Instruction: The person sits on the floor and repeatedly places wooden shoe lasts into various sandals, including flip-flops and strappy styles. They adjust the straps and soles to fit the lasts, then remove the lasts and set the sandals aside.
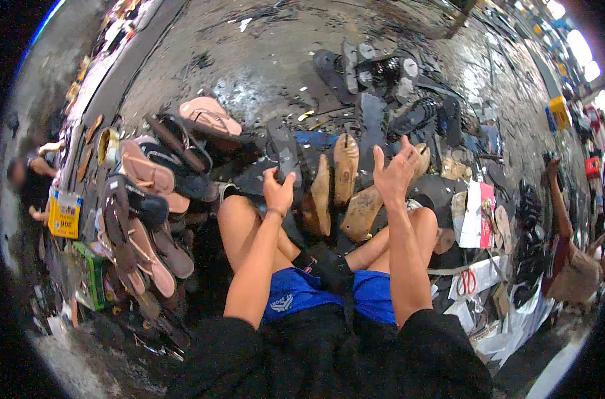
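Nearest, at lower centre, blue shorts [375, 302] and folded legs belong to the person at work on the floor. Left hand [278, 191], centre of the frame: thumb and fingers are closed on the lower end of a dark grey shoe sole [284, 149]; how firm the grip is, one cannot tell from here. The sole extends from this hand toward the top of the frame, its long axis near upright, its far end leaning slightly left. Right hand [395, 174], right of centre: open, fingers apart and pointing up the frame, with nothing seen in its grasp. The sole lies well apart from it, to its left; the left hand is plainly the nearer. Between the two hands stand wooden shoe lasts [346, 169], the middle one roughly upright in the frame; whether the right hand touches the last beside it is unclear. Left of centre, stacked sandals [146, 169] overlap at several angles; above them lies a pale pink sandal [206, 114]. Farther off, at upper centre, black sandals [332, 73] lie in a loose heap. At the right rim, a co-worker [572, 266] stretches out an arm.
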